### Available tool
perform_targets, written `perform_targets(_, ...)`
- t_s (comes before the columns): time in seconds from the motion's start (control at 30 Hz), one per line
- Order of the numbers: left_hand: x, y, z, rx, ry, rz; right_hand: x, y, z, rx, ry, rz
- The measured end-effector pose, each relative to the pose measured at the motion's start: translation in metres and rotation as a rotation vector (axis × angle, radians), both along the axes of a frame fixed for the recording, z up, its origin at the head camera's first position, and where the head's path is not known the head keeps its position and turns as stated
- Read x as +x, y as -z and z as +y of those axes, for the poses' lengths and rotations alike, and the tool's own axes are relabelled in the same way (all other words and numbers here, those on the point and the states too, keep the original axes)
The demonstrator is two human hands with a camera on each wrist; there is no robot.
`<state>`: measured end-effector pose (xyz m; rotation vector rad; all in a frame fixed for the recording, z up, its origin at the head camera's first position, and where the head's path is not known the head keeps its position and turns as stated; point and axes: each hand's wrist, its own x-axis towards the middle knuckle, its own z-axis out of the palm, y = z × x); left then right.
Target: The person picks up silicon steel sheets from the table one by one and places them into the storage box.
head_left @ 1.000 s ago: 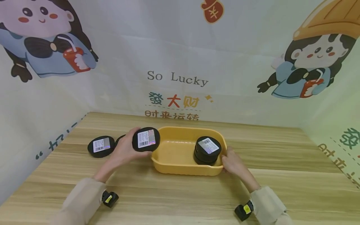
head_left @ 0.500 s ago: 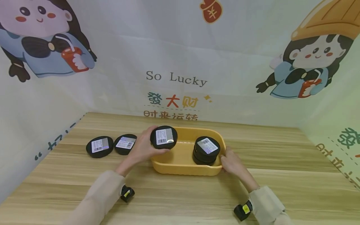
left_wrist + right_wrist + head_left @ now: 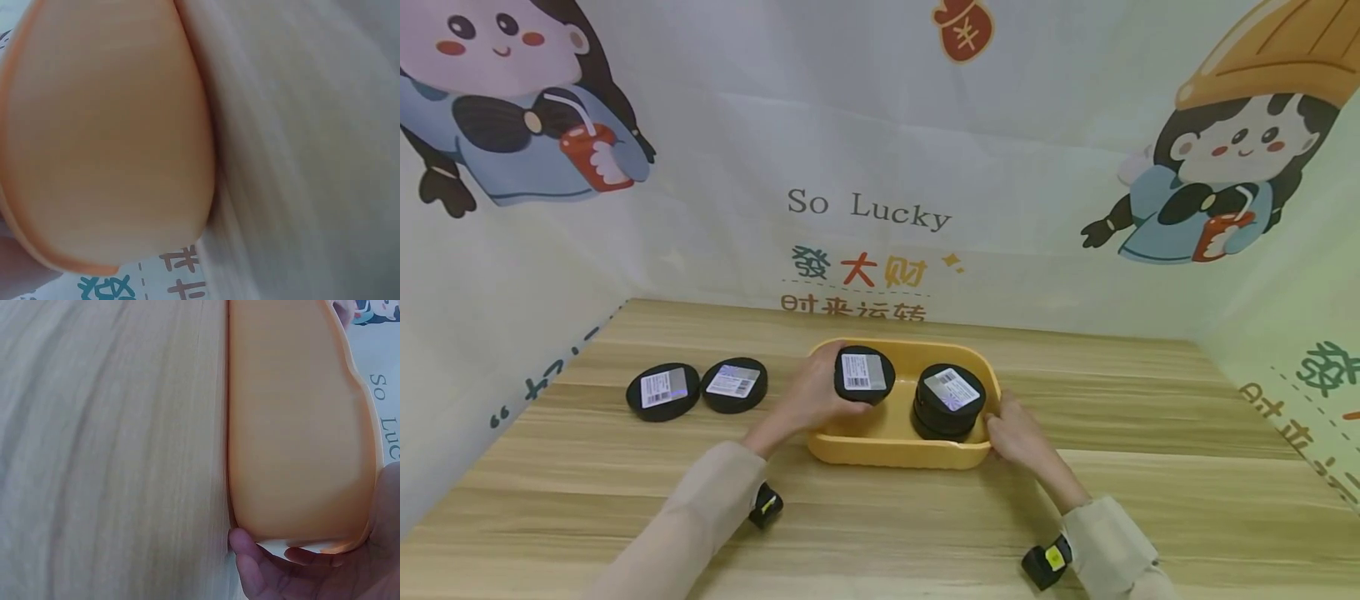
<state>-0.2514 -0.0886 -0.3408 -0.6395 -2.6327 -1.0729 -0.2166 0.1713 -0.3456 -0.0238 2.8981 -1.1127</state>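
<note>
In the head view a yellow plastic basin (image 3: 880, 451) stands on the table. My left hand (image 3: 811, 393) grips a round black puck-shaped case with a white label (image 3: 864, 374) by its edge, over the basin's left half. Inside the basin, at the right end, two similar black cases appear stacked, the upper labelled one (image 3: 953, 390) on top. My right hand (image 3: 1019, 433) holds the basin's right end, its thumb at the rim; the right wrist view shows those fingers (image 3: 250, 565) curled against the basin's end wall. The left wrist view shows mostly the basin's side (image 3: 106, 137).
Two more labelled black cases, one farther left (image 3: 662, 392) and one nearer the basin (image 3: 734, 385), lie side by side on the wood-grain table (image 3: 910, 533). A printed cloth backdrop (image 3: 722, 208) rises behind and along both sides.
My left hand has carried the black case rightward from beside the basin's left rim to over its inside, uncovering a case on the table. The right hand stays at the basin.
</note>
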Motion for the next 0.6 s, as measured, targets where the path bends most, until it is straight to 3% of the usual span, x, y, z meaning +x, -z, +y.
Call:
perform_targets(0.13,-0.003,-0.001,0.006,-0.056,-0.019,0.002,0.0,0.0,0.0,0.01,0.004,0.004)
perform_targets(0.4,-0.005,-0.003,0.016,-0.177,-0.113,-0.106,-0.002,0.002,0.0,0.007,0.006,0.009)
perform_targets(0.6,-0.006,-0.002,0.02,-0.246,-0.142,-0.157,-0.002,0.003,0.0,0.017,0.008,0.01)
